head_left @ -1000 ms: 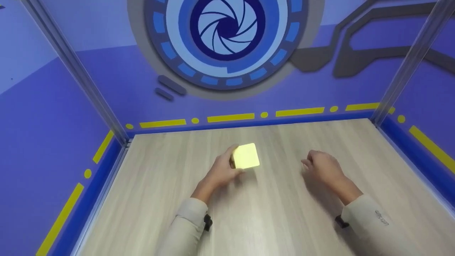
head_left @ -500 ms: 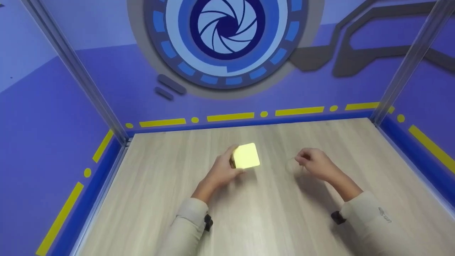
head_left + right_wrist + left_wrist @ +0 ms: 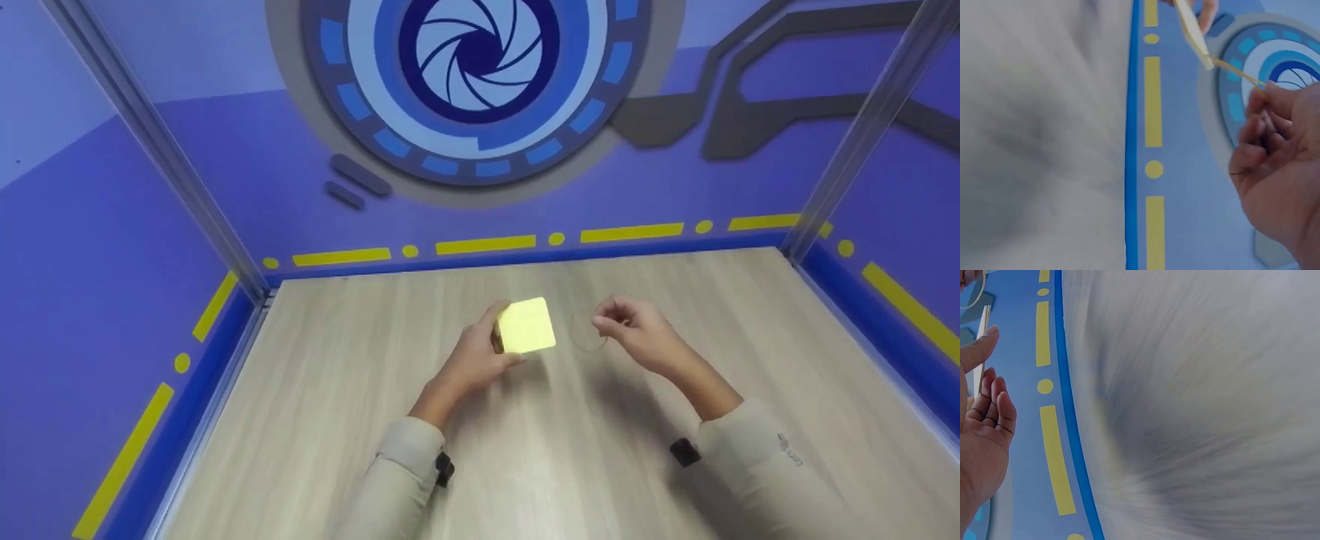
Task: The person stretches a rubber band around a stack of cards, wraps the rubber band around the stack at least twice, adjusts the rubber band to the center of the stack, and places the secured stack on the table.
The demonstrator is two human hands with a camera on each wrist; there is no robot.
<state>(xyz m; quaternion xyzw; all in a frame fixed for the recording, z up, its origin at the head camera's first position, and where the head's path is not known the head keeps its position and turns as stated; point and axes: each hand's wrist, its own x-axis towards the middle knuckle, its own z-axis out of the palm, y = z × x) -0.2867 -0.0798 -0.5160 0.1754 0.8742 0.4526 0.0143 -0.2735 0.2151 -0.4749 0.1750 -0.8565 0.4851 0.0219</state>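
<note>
Right hand (image 3: 637, 337) shifted inward since a second ago. Left hand (image 3: 474, 357): gripping yellow pad (image 3: 527, 325), which sits just right of the palm. Right hand: pinching thin loop (image 3: 1238, 72), hanging left of the pinch; can't tell if it touches pad.

The yellow pad (image 3: 526, 325) looks papery, the tabletop (image 3: 352, 345) smooth wood, the sleeves (image 3: 394, 480) matt cloth.

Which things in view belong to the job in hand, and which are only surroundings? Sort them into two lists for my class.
Seemingly part of the job:
- yellow square pad, held by the left hand
- thin loop, pinched by the right hand

Only surroundings:
- wooden table
- patterned back wall
- metal corner post at left
</note>
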